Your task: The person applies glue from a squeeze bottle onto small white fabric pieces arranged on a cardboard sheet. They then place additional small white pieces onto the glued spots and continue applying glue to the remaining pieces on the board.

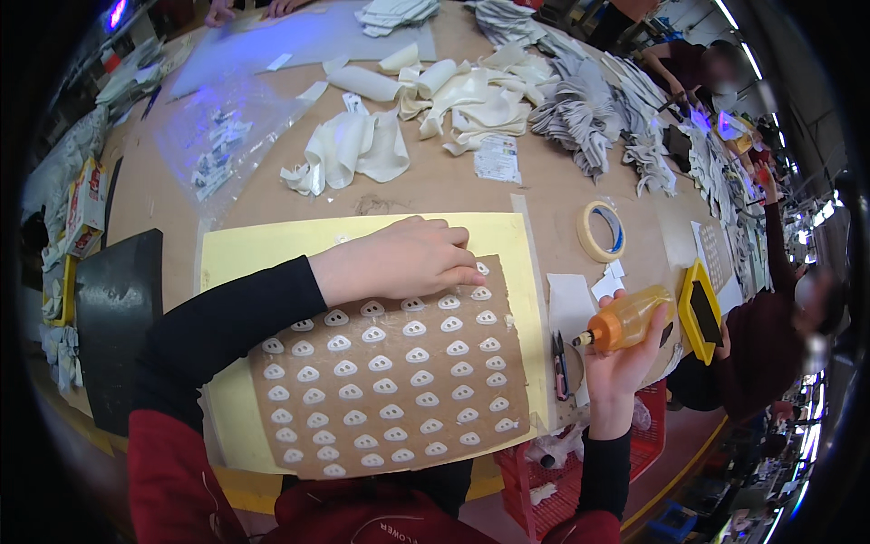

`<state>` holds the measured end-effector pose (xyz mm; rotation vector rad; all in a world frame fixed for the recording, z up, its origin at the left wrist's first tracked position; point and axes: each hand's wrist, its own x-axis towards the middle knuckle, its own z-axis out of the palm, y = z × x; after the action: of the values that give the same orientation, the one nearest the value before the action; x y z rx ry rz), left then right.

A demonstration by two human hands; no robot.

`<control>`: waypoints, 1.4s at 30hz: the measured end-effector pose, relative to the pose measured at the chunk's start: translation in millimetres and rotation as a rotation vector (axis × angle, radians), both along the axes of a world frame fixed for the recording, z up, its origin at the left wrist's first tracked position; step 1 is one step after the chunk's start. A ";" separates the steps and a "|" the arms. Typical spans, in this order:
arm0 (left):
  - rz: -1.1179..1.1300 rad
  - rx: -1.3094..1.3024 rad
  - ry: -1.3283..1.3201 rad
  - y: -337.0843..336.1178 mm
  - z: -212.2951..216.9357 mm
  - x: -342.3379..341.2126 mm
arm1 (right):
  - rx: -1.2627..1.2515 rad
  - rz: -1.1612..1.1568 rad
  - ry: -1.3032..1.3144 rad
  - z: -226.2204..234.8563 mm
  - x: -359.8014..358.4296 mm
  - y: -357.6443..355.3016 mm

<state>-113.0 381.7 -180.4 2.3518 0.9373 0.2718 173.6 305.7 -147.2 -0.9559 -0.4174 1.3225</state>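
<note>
A brown sheet (390,399) carries rows of small white rounded pieces (414,354), each with two dark holes. It lies on a larger yellow sheet (222,263). My left hand (408,258) reaches across the top of the brown sheet, with fingers bent and closed at its upper right corner. Whatever lies between those fingertips is hidden. A white piece (481,294) sits just below them. My right hand (621,367) is wrapped round a squeeze bottle (642,315) of amber liquid with an orange cap. The bottle is tilted, its dark nozzle pointing left, off the sheet.
A tape roll (602,231), pens (560,367) and a yellow-framed pad (700,313) lie to the right. Cream fabric pieces (471,100) and grey stacks (580,113) cover the far side. A dark slab (118,326) stands left; a red basket (648,435) is below the edge. Co-workers sit right.
</note>
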 end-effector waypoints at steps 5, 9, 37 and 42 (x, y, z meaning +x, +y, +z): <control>0.077 -0.075 0.036 -28.5 35.1 18.4 | -0.029 0.088 0.035 44.0 31.5 -47.3; 0.184 -0.084 0.049 -71.5 72.3 40.4 | -0.062 0.087 0.017 67.1 52.8 -83.8; 0.135 0.258 -0.106 -71.7 -3.4 -8.1 | 0.030 0.341 -0.829 -21.2 -106.0 128.8; 0.241 0.078 0.072 -39.0 -0.9 -61.3 | 0.057 0.367 -0.882 -37.8 -116.3 144.9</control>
<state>-174.4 342.8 -181.4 2.3315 1.2688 0.3256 57.3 450.6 -185.0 -1.4367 -1.3466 1.1345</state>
